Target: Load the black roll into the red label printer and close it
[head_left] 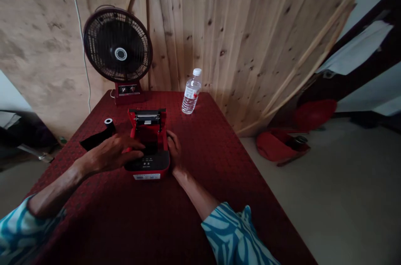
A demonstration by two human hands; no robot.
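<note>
A small red and black printer [147,164] sits on the table with its lid raised, showing the roller and the compartment inside. From the left, my left hand [117,151] reaches over it, fingers stretched and apart across the opening, thumb by the button panel. I see nothing held in it. My right hand [174,150] grips the printer's right side, with its fingertips partly hidden behind the casing. A black roll [109,124] with a white core stands left of the printer. From it a black strip [94,139] lies unrolled toward the table's left edge.
The table [200,148] has a dark red patterned cover. A dark red fan [118,48] stands at its back left, a clear water bottle [191,93] at its back right. Wooden boards [232,31] lean behind. A red container [278,146] rests on the floor to the right.
</note>
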